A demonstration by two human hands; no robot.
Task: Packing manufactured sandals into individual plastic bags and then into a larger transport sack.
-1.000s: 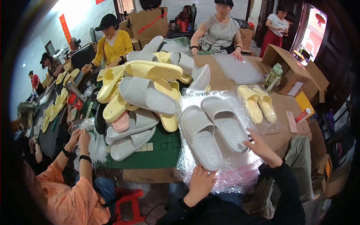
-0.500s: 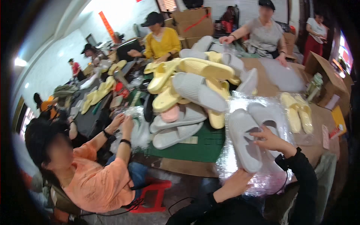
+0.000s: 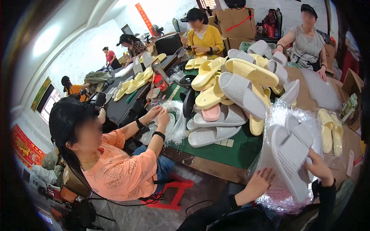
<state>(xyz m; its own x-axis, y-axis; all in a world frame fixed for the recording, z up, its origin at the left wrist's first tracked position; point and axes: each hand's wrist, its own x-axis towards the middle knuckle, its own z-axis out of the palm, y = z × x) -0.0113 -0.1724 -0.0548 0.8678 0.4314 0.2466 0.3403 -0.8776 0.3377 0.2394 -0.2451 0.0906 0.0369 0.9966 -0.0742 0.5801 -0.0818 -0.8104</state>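
A pair of grey slide slippers (image 3: 290, 154) is held up over a stack of clear plastic bags (image 3: 266, 148), one slipper mostly hidden behind the other. My right hand (image 3: 320, 164) grips them at their right edge beside the ribbed strap; part of its fingers is hidden. Just left of the heel end, my left hand (image 3: 256, 186) rests on the near edge of the bags, fingers stretched out and nothing in them.
Yellow and grey slippers (image 3: 246, 73) are heaped beyond the green mat (image 3: 244, 152). Wrapped yellow slippers (image 3: 330, 129) lie at the right. A person in orange (image 3: 111, 165) sits at my left on a red stool (image 3: 175, 192). Other people work across the table.
The grey slippers were side by side on the bags; now they are lifted and overlapped in my right hand. My left hand has come off the heel. The view has swung left.
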